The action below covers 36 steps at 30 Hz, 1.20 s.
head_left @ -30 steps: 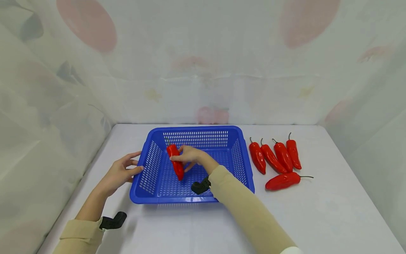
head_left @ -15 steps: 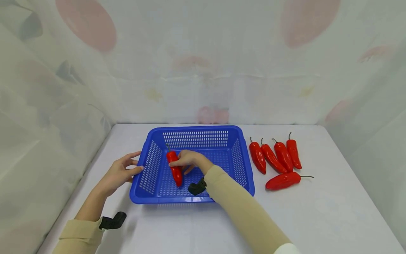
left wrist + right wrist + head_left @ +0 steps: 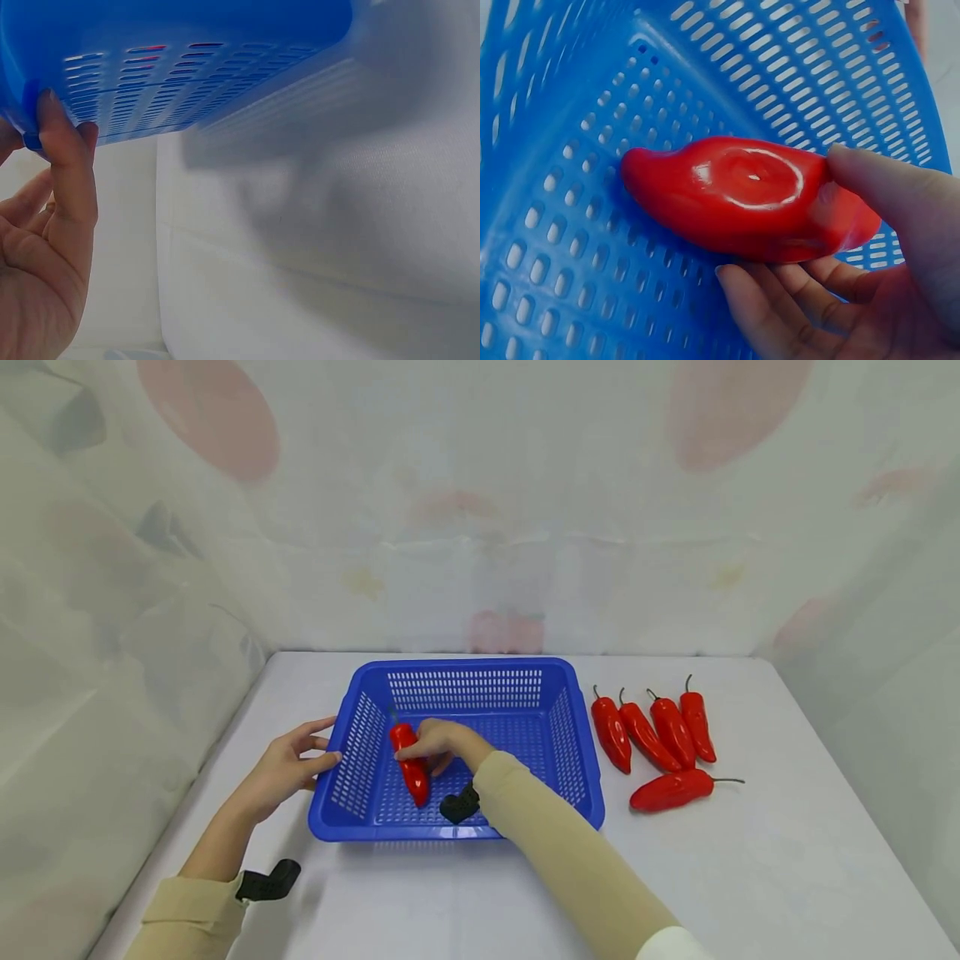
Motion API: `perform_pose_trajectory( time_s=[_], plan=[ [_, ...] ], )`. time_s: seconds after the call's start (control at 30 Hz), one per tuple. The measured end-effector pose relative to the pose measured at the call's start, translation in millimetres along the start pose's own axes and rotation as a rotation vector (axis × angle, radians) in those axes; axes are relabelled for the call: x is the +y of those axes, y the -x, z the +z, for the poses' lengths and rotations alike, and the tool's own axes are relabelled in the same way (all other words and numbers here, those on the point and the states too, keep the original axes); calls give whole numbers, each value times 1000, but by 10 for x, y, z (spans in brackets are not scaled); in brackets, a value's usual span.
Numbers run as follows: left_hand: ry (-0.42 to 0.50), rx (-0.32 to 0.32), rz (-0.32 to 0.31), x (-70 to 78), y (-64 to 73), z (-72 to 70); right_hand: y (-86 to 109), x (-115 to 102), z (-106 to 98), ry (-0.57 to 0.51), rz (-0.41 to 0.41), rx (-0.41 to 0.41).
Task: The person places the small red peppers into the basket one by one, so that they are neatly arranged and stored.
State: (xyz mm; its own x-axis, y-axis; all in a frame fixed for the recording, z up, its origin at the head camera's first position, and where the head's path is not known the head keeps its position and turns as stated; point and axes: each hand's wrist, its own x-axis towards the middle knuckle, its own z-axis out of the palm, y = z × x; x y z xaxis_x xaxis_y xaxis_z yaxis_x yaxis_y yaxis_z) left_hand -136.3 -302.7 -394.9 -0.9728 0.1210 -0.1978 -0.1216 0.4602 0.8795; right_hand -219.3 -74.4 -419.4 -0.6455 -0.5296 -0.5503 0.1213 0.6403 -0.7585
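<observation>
My right hand (image 3: pixel 441 744) holds a red chili pepper (image 3: pixel 411 768) low inside the left part of a blue plastic basket (image 3: pixel 487 832). In the right wrist view the thumb presses the pepper's (image 3: pixel 727 195) upper side and the fingers curl beneath it. Whether the pepper touches the basket floor I cannot tell. At the basket's left rim, my left hand (image 3: pixel 281 772) grips the edge between thumb and fingers. The left wrist view shows the left hand (image 3: pixel 60 217) on the rim, with some red visible through the slots of the basket wall (image 3: pixel 172 82).
Several red chili peppers (image 3: pixel 670 732) lie to the right of the basket on the white table (image 3: pixel 787 860). One of them (image 3: pixel 672 791) lies sideways in front of the others. White patterned cloth (image 3: pixel 487 510) hangs behind the table and along both sides.
The right hand has lowered the pepper toward the basket's front left and floor. My left hand stays on the rim, and the basket and the other peppers hold their places.
</observation>
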Motion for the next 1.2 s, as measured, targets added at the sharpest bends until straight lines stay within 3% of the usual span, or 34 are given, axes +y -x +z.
perform_pose_trajectory(
  time_s=[0.23,0.57,1.2],
  plan=[
    [2,-4,6,15,5,8,-9,-17,29,124,1,12],
    [23,-8,-4,25,6,16,-9,-34,38,187,10,34],
    [8,-4,0,41,9,17,-27,-26,56,63,-31,9]
  ],
)
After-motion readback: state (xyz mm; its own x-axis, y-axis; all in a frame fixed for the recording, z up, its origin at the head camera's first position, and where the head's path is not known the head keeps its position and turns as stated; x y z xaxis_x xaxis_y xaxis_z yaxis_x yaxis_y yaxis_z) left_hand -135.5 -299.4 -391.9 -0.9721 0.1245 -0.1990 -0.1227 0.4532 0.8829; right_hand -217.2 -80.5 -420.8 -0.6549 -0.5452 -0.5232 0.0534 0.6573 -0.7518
